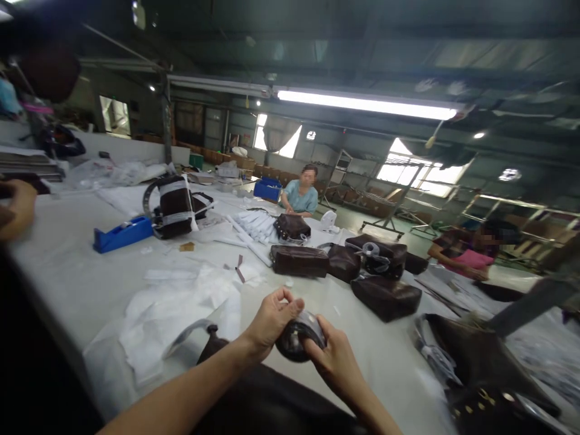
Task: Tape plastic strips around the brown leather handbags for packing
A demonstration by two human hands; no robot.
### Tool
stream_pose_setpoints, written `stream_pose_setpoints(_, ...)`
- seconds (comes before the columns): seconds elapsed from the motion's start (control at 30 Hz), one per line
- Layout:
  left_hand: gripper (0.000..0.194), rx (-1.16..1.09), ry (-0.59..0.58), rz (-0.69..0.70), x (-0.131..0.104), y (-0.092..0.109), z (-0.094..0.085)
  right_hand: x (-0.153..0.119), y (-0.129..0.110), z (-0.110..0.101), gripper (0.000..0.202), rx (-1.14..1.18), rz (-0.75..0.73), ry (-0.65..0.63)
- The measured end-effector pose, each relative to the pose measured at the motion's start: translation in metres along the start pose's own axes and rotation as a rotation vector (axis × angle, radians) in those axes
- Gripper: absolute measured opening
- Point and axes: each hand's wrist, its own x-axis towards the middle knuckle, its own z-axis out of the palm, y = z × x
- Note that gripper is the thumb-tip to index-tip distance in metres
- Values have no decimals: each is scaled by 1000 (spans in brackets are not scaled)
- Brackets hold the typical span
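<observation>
Over the table's near edge, both hands hold a dark, shiny rounded piece (292, 345) with clear plastic around its upper side; it looks like a coiled bag strap, though the exact kind is unclear. My left hand (272, 317) pinches the plastic at its upper left, thumb against fingers. From the right, my right hand (333, 350) grips the piece, thumb over its front. Directly below lies a dark brown leather bag (272, 399), partly hidden by my forearms. A plastic-wrapped handle (193, 331) arches up from its left end.
White wrapping sheets (158, 320) spread at left, near a blue tape dispenser (124, 234) and an upright dark bag (174, 205). Several brown bags (299, 261) stand ahead; more lie at right beside a slanted post (534, 308). Co-workers (299, 193) sit across and at right; another person's hand (20, 208) shows far left.
</observation>
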Motion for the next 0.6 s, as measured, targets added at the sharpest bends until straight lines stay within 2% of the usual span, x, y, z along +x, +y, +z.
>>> stream_pose_setpoints(0.07, 44, 231, 93, 87, -13, -7, -33, -4, 12, 0, 16, -31, -1, 6)
stream_pose_setpoints(0.1, 44, 363, 179, 113, -23, -11, -56, -5, 19, -2, 19, -43, 7, 21)
stream_pose_setpoints(0.13, 47, 465, 329, 121, -35, -15, -80, -5, 26, -5, 23, -53, 23, 40)
stream_pose_setpoints(0.2, 55, 494, 630, 12, -61, -26, -129, -4, 36, -13, 31, -64, 65, 72)
stream_pose_setpoints(0.27, 56, 437, 720, -117, -82, -37, -168, 0, 40, -18, 36, -58, 92, 86)
stream_pose_setpoints(0.3, 52, 258, 771, -250, -89, -42, -182, 2, 38, -19, 37, -51, 93, 87)
stream_pose_setpoints(0.37, 43, -84, 805, -413, -89, -49, -197, 6, 30, -16, 36, -38, 75, 87)
stream_pose_setpoints(0.4, 39, -218, 809, -442, -83, -50, -199, 6, 25, -14, 35, -35, 57, 83)
stream_pose_setpoints(0.5, 28, -333, 800, -332, -51, -50, -192, 1, 13, -6, 29, -51, -4, 51)
stream_pose_setpoints(0.6, 15, -355, 764, -154, -17, -44, -172, -11, 18, -3, 22, -70, -34, -13)
